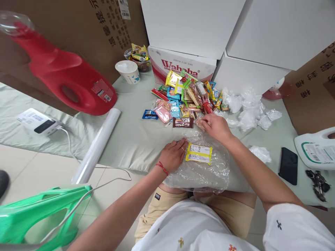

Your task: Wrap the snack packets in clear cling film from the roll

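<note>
My left hand [173, 153] lies flat with fingers stretched out on a clear plastic bag [220, 170] at the table's front edge. On that plastic is a yellow-and-white snack packet [199, 153], just right of the fingertips. My right hand [216, 126] reaches past it to the near edge of a snack pile [180, 89], its fingers pinched on a small clear-wrapped snack [199, 124] that they partly hide. Close by are a brown snack packet [183, 122], a pink packet [163, 113] and a blue packet [150, 114].
Crumpled clear plastic [248, 109] lies right of the pile. A phone [288, 166], keys [318, 184] and a white jug [318, 148] are at far right. Left stand a red jug [65, 73], a plastic roll [96, 146] and a paper cup [128, 72]. Boxes [183, 24] stand behind.
</note>
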`<state>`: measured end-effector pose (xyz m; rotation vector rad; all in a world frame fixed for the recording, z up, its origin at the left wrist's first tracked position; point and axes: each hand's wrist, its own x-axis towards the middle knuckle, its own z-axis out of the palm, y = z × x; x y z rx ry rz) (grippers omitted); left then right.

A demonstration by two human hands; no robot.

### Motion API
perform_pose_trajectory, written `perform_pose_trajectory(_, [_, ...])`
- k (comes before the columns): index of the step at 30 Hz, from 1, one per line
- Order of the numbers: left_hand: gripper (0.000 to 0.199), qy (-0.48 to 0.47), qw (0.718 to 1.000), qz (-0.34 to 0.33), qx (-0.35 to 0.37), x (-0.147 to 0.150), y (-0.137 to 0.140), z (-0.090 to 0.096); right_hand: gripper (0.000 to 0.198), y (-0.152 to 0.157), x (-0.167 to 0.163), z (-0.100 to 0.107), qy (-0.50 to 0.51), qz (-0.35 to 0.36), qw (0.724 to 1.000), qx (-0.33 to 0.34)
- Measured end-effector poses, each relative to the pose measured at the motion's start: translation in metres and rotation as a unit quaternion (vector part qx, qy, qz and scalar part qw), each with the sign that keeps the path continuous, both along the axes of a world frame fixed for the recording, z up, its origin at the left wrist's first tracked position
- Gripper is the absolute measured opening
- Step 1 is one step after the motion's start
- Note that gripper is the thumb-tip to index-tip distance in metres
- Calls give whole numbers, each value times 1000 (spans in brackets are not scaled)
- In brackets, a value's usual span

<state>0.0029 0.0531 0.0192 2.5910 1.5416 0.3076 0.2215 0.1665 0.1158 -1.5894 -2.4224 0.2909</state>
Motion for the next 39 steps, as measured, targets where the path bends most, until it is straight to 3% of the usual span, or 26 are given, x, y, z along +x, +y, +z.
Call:
perform_pose_trajectory(5, [51, 26, 1000, -1, -11, 0, 0, 3, 34, 107, -95, 23, -82, 128, 974, 171])
perform_pose_trajectory(7, [51, 31, 999, -5, -13, 0, 0, 3, 33, 150, -126, 18, -88, 167, 968, 168])
perform_pose_trajectory(10, [51, 30, 999, -8, -14, -1, 0, 2, 29, 198, -154, 2, -103, 196, 969, 111])
perform_pose_trajectory(14, [51, 33, 999, -5, -17, -2, 1, 2, 31, 212, -160, -10, -150, 192, 961, 129])
perform_pose_trajectory(17, [52, 32, 999, -1, -13, -2, 1, 1, 28, 195, -149, 5, -197, 201, 945, 167])
perform_pose_trajectory(21, [51, 8, 1000, -4, -4, -1, 2, -1, 25, 162, -122, 50, -175, 179, 946, 207])
perform_pose_trajectory(24, [50, 2, 1000, -6, 1, -1, 2, 0, 36, 132, -87, 78, -101, 103, 957, 251])
perform_pose_trajectory(26, [50, 1, 1000, -1, 0, 0, 2, 0, 49, 106, -52, 81, 11, 24, 969, 246])
perform_pose_trajectory(29, [51, -16, 1000, -4, -7, 0, 2, -1, 46, 53, 5, 58, 236, -87, 954, 161])
perform_pose_trajectory(32, [52, -36, 999, -9, -7, 0, 3, -3, 39, -13, 42, 16, 422, -195, 886, -7])
perform_pose_trajectory(35, [53, -34, 999, -7, -1, -1, 3, -5, 43, -74, 49, -25, 498, -248, 816, -156])
perform_pose_trajectory(37, [53, -30, 1000, -6, 1, -1, 3, -5, 45, -103, 42, -44, 472, -260, 820, -191])
perform_pose_trajectory(39, [53, -28, 1000, -6, 2, -1, 3, -5, 44, -121, 36, -52, 360, -269, 876, -175])
